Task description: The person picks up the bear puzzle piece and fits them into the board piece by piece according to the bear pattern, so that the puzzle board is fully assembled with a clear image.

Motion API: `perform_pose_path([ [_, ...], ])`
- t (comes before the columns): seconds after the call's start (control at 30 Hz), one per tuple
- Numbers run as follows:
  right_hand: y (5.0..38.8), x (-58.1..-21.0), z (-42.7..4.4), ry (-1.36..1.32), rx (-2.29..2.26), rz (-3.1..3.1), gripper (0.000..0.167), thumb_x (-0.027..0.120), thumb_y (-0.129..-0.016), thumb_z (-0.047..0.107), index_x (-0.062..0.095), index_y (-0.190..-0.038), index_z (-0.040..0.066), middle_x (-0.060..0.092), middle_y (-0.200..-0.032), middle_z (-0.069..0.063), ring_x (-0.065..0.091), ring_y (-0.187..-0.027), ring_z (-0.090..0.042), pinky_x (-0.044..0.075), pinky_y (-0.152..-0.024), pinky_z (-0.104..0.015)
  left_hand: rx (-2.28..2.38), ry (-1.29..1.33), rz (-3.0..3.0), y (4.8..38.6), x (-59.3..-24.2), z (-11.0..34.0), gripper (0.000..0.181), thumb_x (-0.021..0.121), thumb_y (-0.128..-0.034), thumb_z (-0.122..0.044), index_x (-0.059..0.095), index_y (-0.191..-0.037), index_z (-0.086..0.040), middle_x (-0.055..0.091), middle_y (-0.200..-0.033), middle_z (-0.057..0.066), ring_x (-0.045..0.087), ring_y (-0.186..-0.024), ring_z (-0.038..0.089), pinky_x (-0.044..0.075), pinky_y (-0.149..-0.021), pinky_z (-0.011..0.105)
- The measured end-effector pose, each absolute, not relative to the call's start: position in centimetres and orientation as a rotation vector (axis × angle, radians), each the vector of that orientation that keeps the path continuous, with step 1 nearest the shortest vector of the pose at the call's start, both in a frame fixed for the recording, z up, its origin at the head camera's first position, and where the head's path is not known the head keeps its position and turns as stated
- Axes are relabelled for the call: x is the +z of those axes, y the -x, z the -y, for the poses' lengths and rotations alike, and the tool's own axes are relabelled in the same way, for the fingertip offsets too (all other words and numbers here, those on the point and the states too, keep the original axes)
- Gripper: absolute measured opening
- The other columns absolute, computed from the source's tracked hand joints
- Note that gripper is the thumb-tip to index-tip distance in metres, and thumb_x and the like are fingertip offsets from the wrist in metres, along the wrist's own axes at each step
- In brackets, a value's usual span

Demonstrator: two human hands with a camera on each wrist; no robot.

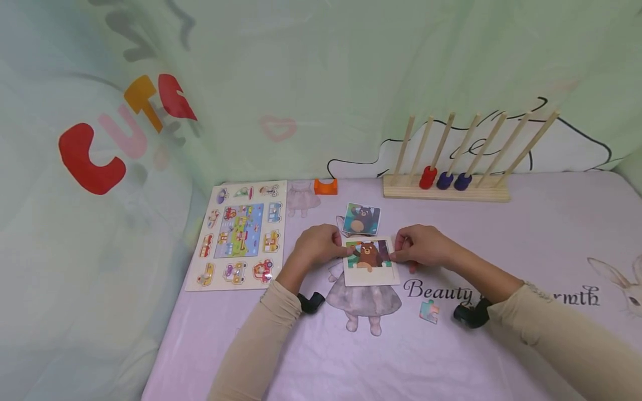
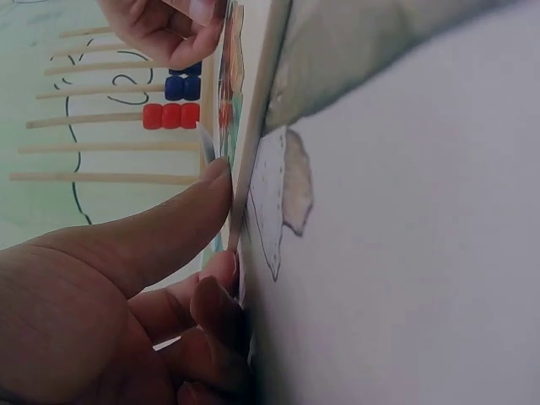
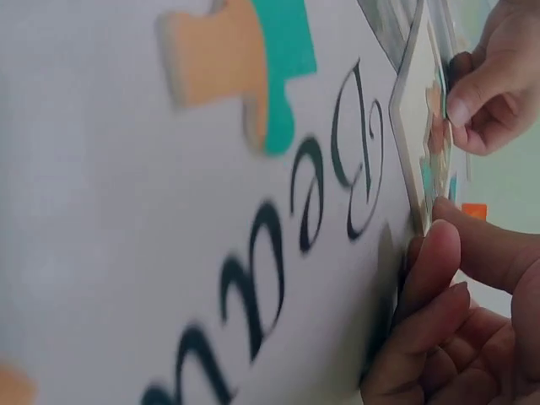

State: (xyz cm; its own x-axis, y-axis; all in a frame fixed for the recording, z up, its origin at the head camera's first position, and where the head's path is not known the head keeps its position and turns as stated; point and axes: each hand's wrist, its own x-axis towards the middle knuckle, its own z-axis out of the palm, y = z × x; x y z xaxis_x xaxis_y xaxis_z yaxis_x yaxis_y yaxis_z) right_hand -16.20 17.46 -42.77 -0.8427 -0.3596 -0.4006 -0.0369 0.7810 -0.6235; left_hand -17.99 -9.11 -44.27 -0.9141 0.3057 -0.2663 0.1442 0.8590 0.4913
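A small puzzle board [image 1: 373, 277] with a brown bear picture in its upper part and a bare pale strip below lies between the two hands. At its left edge, my left hand [image 1: 318, 243] pinches it, the thumb on top in the left wrist view. Opposite, my right hand [image 1: 425, 245] pinches the right edge with thumb and curled fingers. Just behind the board is a square bear card [image 1: 362, 219]. A loose jigsaw piece [image 1: 428, 311], teal and orange, lies below the right hand; it shows large in the right wrist view.
To the left lies a vehicle peg puzzle [image 1: 241, 231]. An orange block [image 1: 326, 186] stands at the back. Back right is a wooden rack [image 1: 446, 192] with upright rods, holding red and blue beads. Printed drawings and letters cover parts of the tablecloth [image 1: 321, 362].
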Motion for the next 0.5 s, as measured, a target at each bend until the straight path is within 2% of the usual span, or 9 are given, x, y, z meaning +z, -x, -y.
perform_pose_path([
  [0.13,15.8,-42.5,-18.4,0.355,-0.834,-2.473,0.023,0.077,-0.09,0.029,0.065,-0.092,0.01,0.059,-0.069,-0.001,0.057,-0.065,-0.016,0.041,-0.064,-0.031,0.676,-0.349,-2.697,18.0,-44.3,9.1,0.037,0.081,-0.0844,-0.047,0.061,-0.077,-0.017,0.055,-0.069,-0.005,0.052,-0.067,0.013,0.036,-0.058,0.027],
  [0.33,14.6,-42.5,-20.2,0.557,-0.797,-2.48,0.015,0.08,-0.087,0.031,0.07,-0.089,0.019,0.058,-0.072,0.006,0.052,-0.074,-0.013,0.042,-0.066,-0.027,0.67,-0.351,-2.703,18.0,-44.1,9.1,0.036,0.08,-0.085,-0.047,0.061,-0.077,-0.017,0.054,-0.069,-0.005,0.052,-0.067,0.014,0.036,-0.058,0.027],
  [0.5,13.6,-42.6,-21.5,0.693,-0.786,-2.454,0.012,0.082,-0.086,0.032,0.072,-0.089,0.026,0.058,-0.075,0.011,0.052,-0.075,-0.009,0.044,-0.066,-0.023,0.665,-0.342,-2.694,18.0,-44.2,9.1,0.037,0.08,-0.0849,-0.048,0.062,-0.078,-0.017,0.054,-0.069,-0.005,0.052,-0.067,0.013,0.036,-0.058,0.027],
])
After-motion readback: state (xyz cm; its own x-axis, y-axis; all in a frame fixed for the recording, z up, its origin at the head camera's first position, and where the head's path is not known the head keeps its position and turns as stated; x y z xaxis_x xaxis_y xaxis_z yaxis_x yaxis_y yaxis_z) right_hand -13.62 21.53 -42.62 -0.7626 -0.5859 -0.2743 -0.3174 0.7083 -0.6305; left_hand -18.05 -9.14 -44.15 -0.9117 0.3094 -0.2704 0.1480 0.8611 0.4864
